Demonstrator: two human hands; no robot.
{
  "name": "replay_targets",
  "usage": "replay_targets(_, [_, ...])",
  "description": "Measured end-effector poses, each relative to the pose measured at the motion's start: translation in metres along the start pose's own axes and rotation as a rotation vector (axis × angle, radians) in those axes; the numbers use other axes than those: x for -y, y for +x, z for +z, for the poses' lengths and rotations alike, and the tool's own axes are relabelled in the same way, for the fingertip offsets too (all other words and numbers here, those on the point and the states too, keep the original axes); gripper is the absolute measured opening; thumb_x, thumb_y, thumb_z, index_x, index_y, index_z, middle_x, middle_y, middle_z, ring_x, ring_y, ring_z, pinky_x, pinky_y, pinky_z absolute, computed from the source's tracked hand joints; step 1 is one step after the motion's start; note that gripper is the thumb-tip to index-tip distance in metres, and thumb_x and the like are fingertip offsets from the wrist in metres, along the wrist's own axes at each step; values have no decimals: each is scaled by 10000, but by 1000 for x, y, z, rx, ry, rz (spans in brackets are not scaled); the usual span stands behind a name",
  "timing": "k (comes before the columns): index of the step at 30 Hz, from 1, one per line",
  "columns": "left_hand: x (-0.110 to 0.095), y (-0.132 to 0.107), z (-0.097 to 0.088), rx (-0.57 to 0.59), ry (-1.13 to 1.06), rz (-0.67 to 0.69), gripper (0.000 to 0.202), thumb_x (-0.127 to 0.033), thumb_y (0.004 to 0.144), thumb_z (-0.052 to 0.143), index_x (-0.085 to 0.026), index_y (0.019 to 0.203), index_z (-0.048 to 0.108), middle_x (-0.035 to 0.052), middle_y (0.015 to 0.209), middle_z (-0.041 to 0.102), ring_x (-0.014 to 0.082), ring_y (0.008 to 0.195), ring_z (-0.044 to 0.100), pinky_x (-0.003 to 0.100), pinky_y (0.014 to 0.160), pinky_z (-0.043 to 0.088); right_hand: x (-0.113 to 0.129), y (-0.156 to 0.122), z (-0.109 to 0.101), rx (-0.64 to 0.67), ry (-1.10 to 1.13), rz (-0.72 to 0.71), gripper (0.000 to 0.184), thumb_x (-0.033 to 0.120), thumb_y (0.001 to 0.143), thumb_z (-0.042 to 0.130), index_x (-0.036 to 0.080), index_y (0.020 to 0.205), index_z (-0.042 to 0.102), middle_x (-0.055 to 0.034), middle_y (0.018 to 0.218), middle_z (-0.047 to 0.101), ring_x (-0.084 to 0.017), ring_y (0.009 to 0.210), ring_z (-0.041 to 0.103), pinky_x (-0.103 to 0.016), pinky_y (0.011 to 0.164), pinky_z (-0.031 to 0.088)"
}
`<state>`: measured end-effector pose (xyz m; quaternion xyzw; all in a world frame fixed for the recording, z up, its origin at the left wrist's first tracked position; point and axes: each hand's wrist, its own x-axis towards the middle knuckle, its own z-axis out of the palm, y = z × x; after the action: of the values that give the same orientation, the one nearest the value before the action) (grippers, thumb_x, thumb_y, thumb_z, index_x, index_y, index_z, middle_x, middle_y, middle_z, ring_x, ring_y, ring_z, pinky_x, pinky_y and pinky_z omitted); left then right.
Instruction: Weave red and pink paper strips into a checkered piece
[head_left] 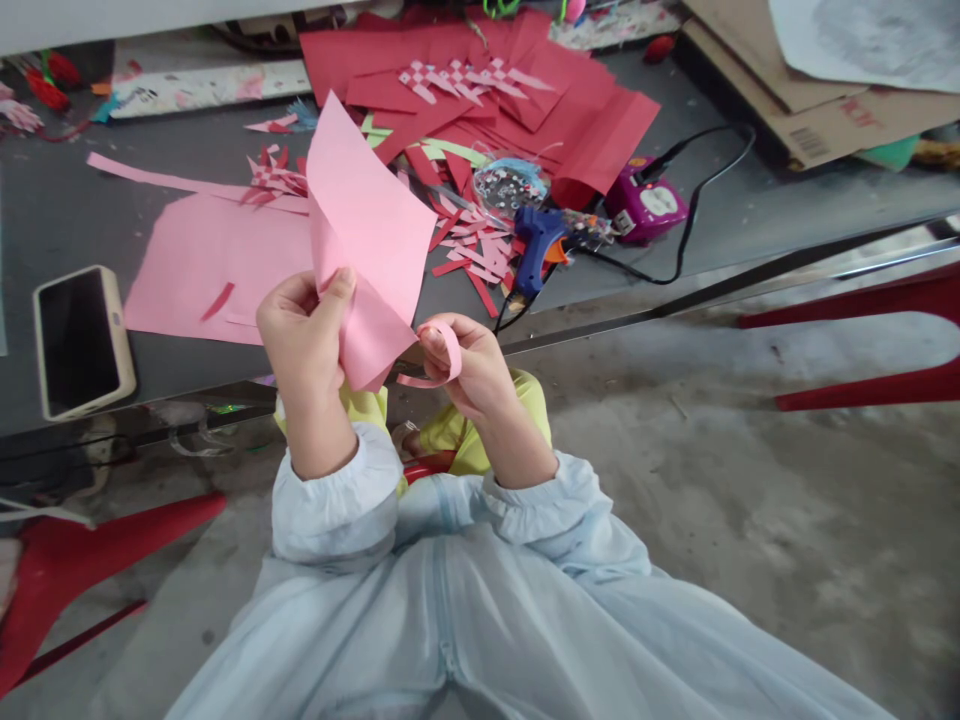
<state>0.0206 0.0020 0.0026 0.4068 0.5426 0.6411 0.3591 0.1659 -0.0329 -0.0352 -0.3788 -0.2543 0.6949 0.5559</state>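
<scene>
My left hand pinches a pink paper sheet between thumb and fingers, and the sheet bends upward above the table edge. At its lower right corner my right hand is closed on a narrow pink paper strip that curls over the fingers. Whether the strip is still joined to the sheet I cannot tell. Behind the held sheet another pink sheet lies flat, with a long pink strip along its top. Pink and red paper scraps lie right of the held sheet.
A phone lies at the left. Red paper sheets with woven paper fish cover the back. A blue glue gun, a bead dish and a purple power box with a cable stand right. Cardboard lies farther right.
</scene>
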Motion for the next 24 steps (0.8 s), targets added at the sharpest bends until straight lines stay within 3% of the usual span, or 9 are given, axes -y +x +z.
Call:
replay_targets(8, [0, 1, -2, 29, 16, -8, 430, -487, 661, 860, -200, 566, 554, -51, 545, 383, 78, 504, 362, 286, 486, 280, 7, 2, -5, -6, -152, 95, 324, 416, 576, 888, 167, 724, 741, 38, 566, 629, -25, 439, 460, -142, 368, 298])
replay_targets(12, [1, 0, -1, 25, -10, -8, 485, -519, 610, 883, -200, 542, 523, -56, 537, 385, 78, 508, 344, 267, 476, 278, 10, 0, -5, 24, -151, 123, 343, 425, 566, 886, 173, 732, 724, 41, 590, 641, -51, 455, 516, -183, 415, 438])
replay_targets(17, [2, -1, 3, 9, -29, 22, 498, -521, 656, 851, -205, 559, 478, -47, 562, 423, 89, 543, 388, 258, 503, 321, 11, -1, 0, 3, -178, 20, 235, 365, 644, 835, 189, 746, 717, 54, 597, 643, -38, 448, 497, -166, 411, 426])
replay_targets(21, [7, -1, 7, 11, -67, 35, 443, -516, 693, 820, -209, 619, 508, -41, 603, 469, 92, 584, 438, 269, 545, 353, 13, -1, 6, -53, -178, -147, 139, 284, 674, 820, 211, 746, 727, 42, 689, 676, -42, 547, 541, -167, 493, 452])
replay_targets(24, [10, -1, 9, 24, -106, 2, 377, -487, 699, 809, -201, 685, 563, -37, 638, 513, 87, 611, 476, 265, 578, 390, 20, 0, 6, -119, -239, -250, 152, 332, 708, 808, 220, 754, 715, 28, 731, 669, -57, 585, 540, -192, 514, 445])
